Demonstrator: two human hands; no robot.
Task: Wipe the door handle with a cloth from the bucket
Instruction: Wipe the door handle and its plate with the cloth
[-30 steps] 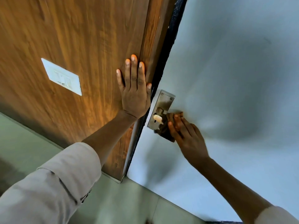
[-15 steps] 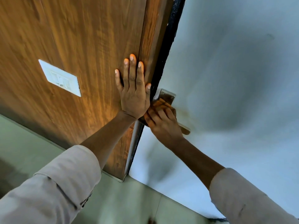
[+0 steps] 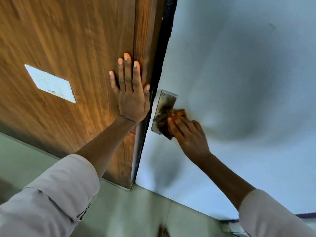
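Note:
A metal handle plate [image 3: 165, 102] is fixed near the left edge of the pale grey door [image 3: 239, 74]. An orange-brown cloth [image 3: 171, 120] covers the plate's lower half and hides the lever. My right hand [image 3: 186, 132] presses that cloth against the plate, fingers curled over it. My left hand [image 3: 130, 93] lies flat with fingers spread on the wooden panel [image 3: 71, 48], just left of the dark door edge. No bucket is in view.
A white switch plate [image 3: 50, 83] sits on the wooden panel at the left. A dark gap [image 3: 162, 53] runs between panel and door. Pale green floor tiles [image 3: 130, 212] lie below, with a foot tip [image 3: 163, 232] at the bottom edge.
My right hand with the cloth swept left onto the plate beside my left hand, then back right and down to the plate's lower half. My left hand stayed flat on the wood.

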